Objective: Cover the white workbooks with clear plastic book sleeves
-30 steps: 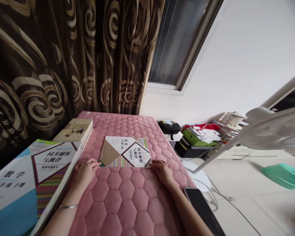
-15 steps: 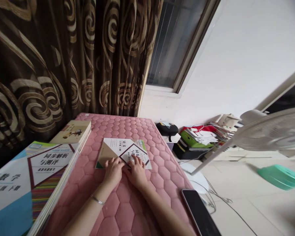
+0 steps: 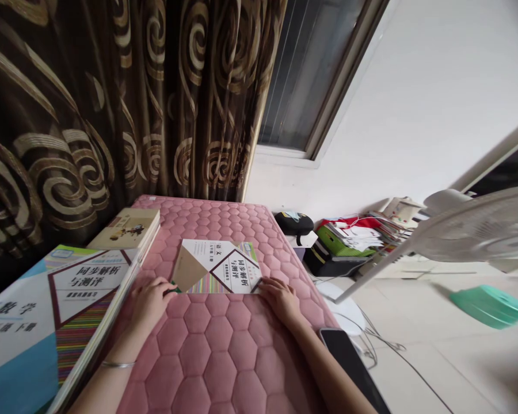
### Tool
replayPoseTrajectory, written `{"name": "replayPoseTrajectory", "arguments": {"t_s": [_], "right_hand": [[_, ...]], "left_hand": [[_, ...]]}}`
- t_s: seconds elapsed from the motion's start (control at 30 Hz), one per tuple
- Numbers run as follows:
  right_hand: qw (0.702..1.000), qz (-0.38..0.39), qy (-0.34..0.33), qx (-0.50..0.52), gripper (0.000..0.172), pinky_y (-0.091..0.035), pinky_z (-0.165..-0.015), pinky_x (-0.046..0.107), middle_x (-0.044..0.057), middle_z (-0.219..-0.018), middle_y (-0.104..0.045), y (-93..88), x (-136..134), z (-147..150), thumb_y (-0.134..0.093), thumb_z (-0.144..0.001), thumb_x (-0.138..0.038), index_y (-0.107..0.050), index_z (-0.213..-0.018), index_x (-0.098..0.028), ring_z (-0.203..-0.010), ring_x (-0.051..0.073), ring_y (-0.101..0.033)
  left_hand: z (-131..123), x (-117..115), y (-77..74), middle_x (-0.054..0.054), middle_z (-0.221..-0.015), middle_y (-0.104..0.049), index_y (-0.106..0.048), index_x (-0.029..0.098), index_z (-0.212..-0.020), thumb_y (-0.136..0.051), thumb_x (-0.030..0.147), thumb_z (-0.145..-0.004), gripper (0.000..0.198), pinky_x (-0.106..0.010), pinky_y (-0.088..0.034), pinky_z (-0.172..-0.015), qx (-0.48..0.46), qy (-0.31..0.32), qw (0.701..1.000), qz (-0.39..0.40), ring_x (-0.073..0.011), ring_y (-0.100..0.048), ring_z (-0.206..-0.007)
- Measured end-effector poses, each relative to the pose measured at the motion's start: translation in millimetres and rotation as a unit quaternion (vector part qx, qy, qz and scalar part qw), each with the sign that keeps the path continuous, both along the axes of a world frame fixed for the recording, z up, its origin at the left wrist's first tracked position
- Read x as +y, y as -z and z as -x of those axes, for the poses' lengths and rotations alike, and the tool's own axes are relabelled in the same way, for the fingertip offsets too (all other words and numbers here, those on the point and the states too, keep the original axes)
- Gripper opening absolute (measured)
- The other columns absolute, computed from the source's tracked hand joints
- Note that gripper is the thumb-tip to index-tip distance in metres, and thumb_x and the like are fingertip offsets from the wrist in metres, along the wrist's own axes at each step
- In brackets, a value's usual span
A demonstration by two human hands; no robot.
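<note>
A paper workbook (image 3: 218, 267) with a white, tan and striped cover lies flat on the pink quilted mattress (image 3: 224, 362). At its near left corner, the curled fingers of my left hand (image 3: 152, 302) close on the edge by a small green patch. A bracelet circles that wrist. My right hand (image 3: 282, 300) has its fingers bent together over the near right corner of the workbook; its thumb is hidden. Left of my left hand is a stack of larger-looking books, topped by a blue and white workbook (image 3: 30, 328).
Behind that stack lies a beige book (image 3: 127, 229). A phone (image 3: 349, 368) rests at the mattress's right edge. A white fan (image 3: 479, 230), cables, papers (image 3: 356, 237) and a green plastic stool (image 3: 490, 306) are to the right. A patterned curtain (image 3: 198, 103) hangs behind.
My hands have moved apart, from the middle of the workbook's near edge to its two near corners. The cover shows fully between them; the workbook stays in about the same place.
</note>
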State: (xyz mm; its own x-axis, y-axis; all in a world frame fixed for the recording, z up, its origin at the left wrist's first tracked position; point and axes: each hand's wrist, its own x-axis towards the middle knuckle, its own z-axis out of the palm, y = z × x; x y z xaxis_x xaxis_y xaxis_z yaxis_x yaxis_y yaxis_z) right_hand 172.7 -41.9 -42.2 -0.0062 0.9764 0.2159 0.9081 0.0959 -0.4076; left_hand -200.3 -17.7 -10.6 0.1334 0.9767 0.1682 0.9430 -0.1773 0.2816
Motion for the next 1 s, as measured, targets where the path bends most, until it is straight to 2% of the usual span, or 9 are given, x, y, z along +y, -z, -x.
{"name": "replayPoseTrajectory", "arguments": {"t_s": [0.2,0.33,0.43,0.47,0.6,0.7,0.83,0.93,1.0], "right_hand": [[0.999,0.004,-0.019,0.025,0.027,-0.035,-0.103,0.049,0.005,-0.124,-0.069,4.5,-1.3,-15.2,-0.053,-0.092,-0.034,-0.076,-0.105,-0.031,-0.125,0.026,-0.053],[0.999,0.038,-0.027,-0.001,0.026,-0.037,-0.099,0.052,0.006,-0.131,-0.063,-9.4,4.4,-14.8,-0.056,-0.089,-0.038,-0.076,-0.103,-0.033,-0.127,0.031,-0.047],[0.997,0.057,-0.044,-0.043,0.025,-0.039,-0.099,0.05,0.007,-0.133,-0.061,-23.6,28.0,-3.2,-0.056,-0.089,-0.038,-0.078,-0.098,-0.029,-0.126,0.031,-0.047],[0.996,0.057,-0.051,-0.056,0.027,-0.039,-0.1,0.047,0.007,-0.133,-0.061,-27.2,40.3,4.4,-0.054,-0.09,-0.036,-0.077,-0.1,-0.028,-0.125,0.03,-0.049],[0.991,0.051,-0.093,-0.082,0.035,-0.037,-0.105,0.038,0.006,-0.139,-0.056,-31.7,100.8,44.4,-0.049,-0.094,-0.029,-0.066,-0.124,-0.028,-0.127,0.023,-0.049],[0.989,0.044,-0.101,-0.098,0.043,-0.033,-0.108,0.04,0.007,-0.147,-0.049,-30.0,141.4,67.6,-0.045,-0.096,-0.026,-0.055,-0.137,-0.029,-0.133,0.024,-0.043],[0.99,0.043,-0.088,-0.101,0.042,-0.038,-0.102,0.039,0.006,-0.135,-0.059,-29.8,171.5,75.4,-0.043,-0.098,-0.027,-0.055,-0.137,-0.034,-0.123,0.023,-0.052],[0.992,0.045,-0.068,-0.093,0.037,-0.044,-0.091,0.033,0.007,-0.121,-0.065,-31.4,177.2,66.9,-0.046,-0.096,-0.028,-0.063,-0.129,-0.033,-0.111,0.023,-0.059],[0.994,0.043,-0.051,-0.084,0.036,-0.045,-0.089,0.03,0.009,-0.118,-0.066,-32.3,174.2,56.8,-0.048,-0.095,-0.028,-0.066,-0.126,-0.029,-0.109,0.023,-0.06]], "left_hand": [[13.7,6.0,8.6,0.0,-0.105,-0.072,-0.076,0.03,-0.095,-0.055,0.024,-0.088,0.023,-0.031,-0.04,-0.078,-0.008,0.006,1.0,0.008,-0.0181,-0.065,-0.096],[5.0,1.0,7.9,-0.004,-0.11,-0.07,-0.076,0.03,-0.096,-0.052,0.015,-0.087,0.03,-0.041,-0.042,-0.087,0.044,-0.004,0.999,-0.029,-0.0238,-0.063,-0.103],[-28.4,-9.2,5.3,-0.01,-0.121,-0.067,-0.077,0.024,-0.093,-0.048,0.006,-0.085,0.035,-0.055,-0.04,-0.095,0.116,0.011,0.988,-0.106,-0.0308,-0.058,-0.113],[-44.4,-12.2,5.2,-0.011,-0.123,-0.066,-0.076,0.022,-0.096,-0.047,0.003,-0.085,0.036,-0.056,-0.041,-0.095,0.129,0.047,0.983,-0.12,-0.0311,-0.058,-0.113],[-108.2,-13.6,10.6,-0.005,-0.109,-0.07,-0.071,0.025,-0.107,-0.049,0.009,-0.089,0.032,-0.045,-0.046,-0.095,0.124,0.131,0.974,-0.135,-0.0231,-0.061,-0.105],[-133.1,-5.2,17.3,-0.006,-0.098,-0.069,-0.07,0.02,-0.102,-0.049,0.012,-0.092,0.025,-0.045,-0.044,-0.096,0.115,0.175,0.968,-0.139,-0.0219,-0.061,-0.099],[-134.3,5.9,25.0,-0.008,-0.095,-0.067,-0.07,0.018,-0.093,-0.046,0.011,-0.092,0.025,-0.048,-0.041,-0.099,0.12,0.222,0.959,-0.132,-0.0225,-0.058,-0.099],[-123.3,9.4,27.4,-0.009,-0.097,-0.067,-0.07,0.019,-0.096,-0.044,0.011,-0.093,0.028,-0.045,-0.042,-0.096,0.119,0.232,0.958,-0.122,-0.0222,-0.058,-0.099],[-111.2,11.3,26.0,-0.009,-0.102,-0.068,-0.071,0.022,-0.101,-0.045,0.011,-0.093,0.029,-0.043,-0.043,-0.094,0.11,0.215,0.964,-0.113,-0.0224,-0.059,-0.103]]}}
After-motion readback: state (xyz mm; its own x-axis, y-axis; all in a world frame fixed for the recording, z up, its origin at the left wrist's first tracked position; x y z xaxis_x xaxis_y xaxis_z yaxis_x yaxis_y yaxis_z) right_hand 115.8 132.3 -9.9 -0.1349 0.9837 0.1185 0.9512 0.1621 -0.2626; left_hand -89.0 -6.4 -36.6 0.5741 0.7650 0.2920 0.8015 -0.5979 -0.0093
